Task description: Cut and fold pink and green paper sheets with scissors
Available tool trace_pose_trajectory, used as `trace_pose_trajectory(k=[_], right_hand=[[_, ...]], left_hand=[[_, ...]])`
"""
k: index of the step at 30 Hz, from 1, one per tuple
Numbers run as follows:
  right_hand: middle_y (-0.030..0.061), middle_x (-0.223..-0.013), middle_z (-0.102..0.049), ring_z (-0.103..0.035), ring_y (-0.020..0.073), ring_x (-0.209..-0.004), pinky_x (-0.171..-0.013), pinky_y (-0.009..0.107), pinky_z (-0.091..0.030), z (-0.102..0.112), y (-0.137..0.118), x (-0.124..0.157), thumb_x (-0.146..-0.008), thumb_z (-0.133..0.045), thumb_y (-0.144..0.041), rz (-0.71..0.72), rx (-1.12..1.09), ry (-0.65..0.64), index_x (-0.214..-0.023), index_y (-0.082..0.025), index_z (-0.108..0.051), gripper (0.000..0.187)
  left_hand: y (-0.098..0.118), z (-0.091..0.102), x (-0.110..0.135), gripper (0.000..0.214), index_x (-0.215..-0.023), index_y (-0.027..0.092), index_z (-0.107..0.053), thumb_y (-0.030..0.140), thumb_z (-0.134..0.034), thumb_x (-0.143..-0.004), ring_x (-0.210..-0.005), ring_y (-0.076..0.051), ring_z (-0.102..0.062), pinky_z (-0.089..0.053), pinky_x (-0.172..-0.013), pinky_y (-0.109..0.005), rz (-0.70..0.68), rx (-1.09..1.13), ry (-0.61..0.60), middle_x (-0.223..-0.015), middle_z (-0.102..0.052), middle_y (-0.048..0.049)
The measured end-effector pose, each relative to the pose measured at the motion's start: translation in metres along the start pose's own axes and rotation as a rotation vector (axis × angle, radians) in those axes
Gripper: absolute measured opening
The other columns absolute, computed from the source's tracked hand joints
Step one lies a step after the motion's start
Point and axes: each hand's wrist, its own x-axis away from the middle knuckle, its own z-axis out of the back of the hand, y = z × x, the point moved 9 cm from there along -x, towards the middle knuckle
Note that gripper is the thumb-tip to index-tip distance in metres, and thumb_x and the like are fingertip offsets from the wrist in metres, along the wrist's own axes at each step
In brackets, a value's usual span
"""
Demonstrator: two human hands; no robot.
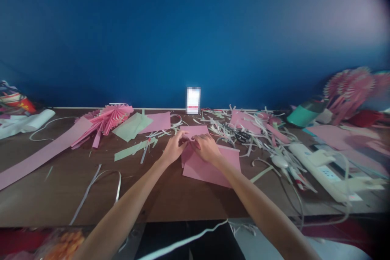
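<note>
A pink paper sheet [207,166] lies on the brown table [170,199] in front of me. My left hand [175,148] pinches its far left edge, fingers curled and pressed on the paper. My right hand [207,147] rests beside it on the same sheet, fingers bent and pressing a fold near the top. The two hands almost touch. A folded part of the pink sheet sticks out beyond the fingers.
A pink paper fan [106,120] and pale green sheets [132,126] lie at the back left, with a long pink strip [39,156] beside them. White paper scraps [243,130], a power strip [319,168] and more pink fans [350,87] fill the right. A blue wall [195,28] stands behind.
</note>
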Motion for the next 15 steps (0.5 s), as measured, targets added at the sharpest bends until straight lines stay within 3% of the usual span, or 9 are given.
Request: trace_pose_trajectory(k=[4, 9, 15], right_hand=[[0.0040, -0.079, -0.066, -0.057, 0.0169, -0.073, -0.071, 0.027, -0.032, -0.004, -0.005, 0.000, -0.092, -0.044, -0.025, 0.024, 0.041, -0.091, -0.087, -0.019, -0.061, 0.019], [0.0056, -0.081, -0.067, -0.058, 0.0173, -0.072, -0.066, 0.026, -0.033, -0.006, -0.003, -0.001, -0.092, -0.045, -0.029, -0.032, 0.094, -0.139, -0.092, -0.018, -0.062, 0.020], [0.0047, -0.073, -0.065, -0.056, 0.0155, -0.068, -0.069, 0.027, -0.032, -0.005, -0.014, -0.001, -0.092, -0.044, -0.024, 0.109, 0.126, -0.055, -0.082, -0.017, -0.062, 0.022]], left_hand=[[-0.003, -0.002, 0.000, 0.035, -0.119, 0.023, -0.049, 0.019, -0.051, -0.085, -0.086, -0.017, -0.062, -0.047, -0.081, -0.030, -0.004, -0.021, -0.003, -0.096, -0.066, -0.0041], [-0.006, -0.002, -0.001, 0.034, -0.119, 0.023, -0.048, 0.021, -0.051, -0.085, -0.087, -0.017, -0.062, -0.046, -0.079, -0.030, 0.000, -0.002, 0.002, -0.095, -0.065, -0.0045], [-0.005, -0.004, 0.000, 0.020, -0.102, 0.021, -0.048, 0.016, -0.050, -0.083, -0.079, -0.015, -0.060, -0.044, -0.073, -0.028, 0.020, 0.003, 0.039, -0.085, -0.062, -0.0021]])
